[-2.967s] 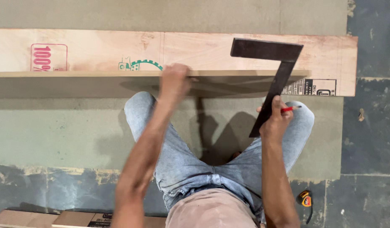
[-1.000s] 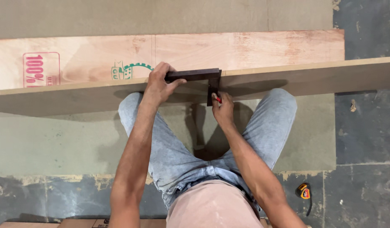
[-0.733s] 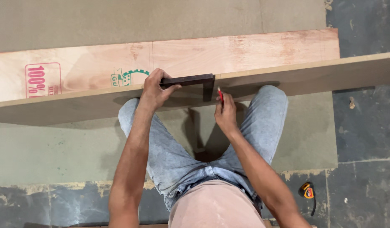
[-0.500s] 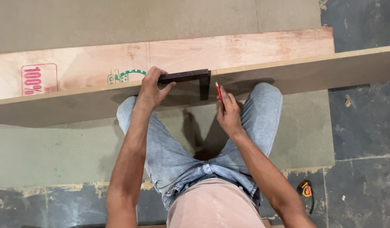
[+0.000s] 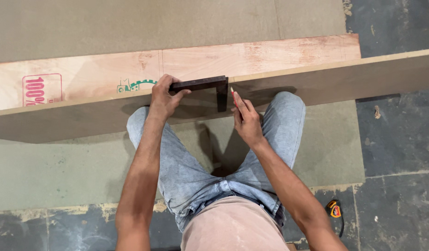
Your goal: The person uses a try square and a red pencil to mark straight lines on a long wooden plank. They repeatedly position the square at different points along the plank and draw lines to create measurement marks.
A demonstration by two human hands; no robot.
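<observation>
since three seconds ago your dark try square (image 5: 203,85) has come off the flat sheet and now sits hooked over the top edge of the upright board (image 5: 326,81), and since half a second ago your right hand (image 5: 246,122) has brought the red pencil (image 5: 233,95) in from a small gap to just beside the square's hanging blade.

your left hand (image 5: 163,98) is closed on the square's stock, fingers wrapped over its left end, pressing it onto the board's edge. your right hand is pinched shut on the pencil; only the pencil's upper part shows, the rest is buried in your fingers, and whether the tip touches the board cannot be made out.

hidden or cut off: the upright board runs out of frame at both sides; your feet are out of sight behind it; the printed marks on the flat plywood sheet (image 5: 270,53) are partly covered by the board and by your left hand.

counted: one square, one pencil, one upright board, one flat plywood sheet lying behind it, one yellow tape measure (image 5: 334,210) on the floor well apart by your right elbow, two hands, both yours.

you squat in pale jeans on a grey-green sheet (image 5: 61,162) spread over a dark, worn stone floor (image 5: 400,139); a second grey sheet lies beyond the plywood.
</observation>
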